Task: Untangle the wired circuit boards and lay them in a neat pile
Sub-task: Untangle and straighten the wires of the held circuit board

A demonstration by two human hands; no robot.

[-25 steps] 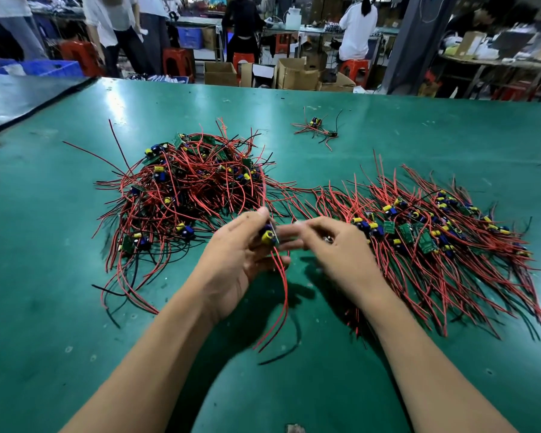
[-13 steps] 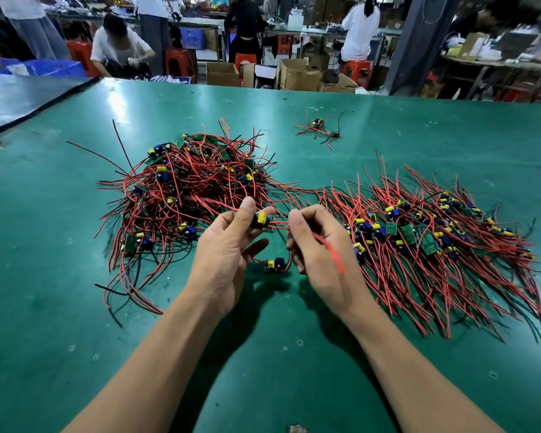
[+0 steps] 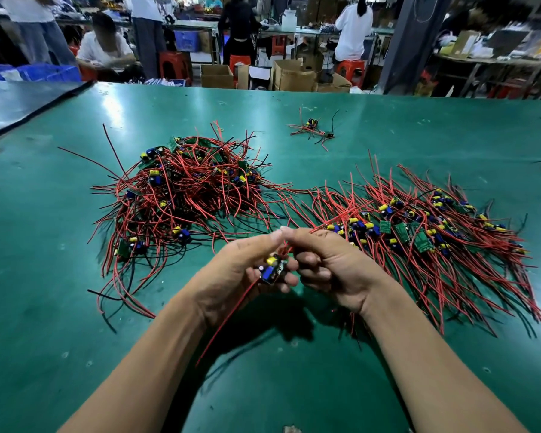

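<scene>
Wired circuit board (image 3: 274, 269) — one unit, held off the table (image 3: 44, 276) in my left hand (image 3: 241, 273), whose curled fingers grip it. Its red leads (image 3: 285, 249) run across into my right hand (image 3: 331, 267), which is curled and pinching them. My two thumb tips touch above the board. One lead trails down past my left wrist.

The tangled heap (image 3: 185, 198) lies beyond the left hand. The combed-out pile (image 3: 419, 239) lies just beside the right hand, on its outer side.

Handling, as judged: the board is light and rigid, but its yellow capacitor and blue part stand proud, so it is probably fragile at the solder joints. The leads are limp and springy and will likely snag. Best hold is the board's edges — draw the leads through from near their roots, no yanking. Next step: lay it on the pile to the right, wires parallel.
</scene>
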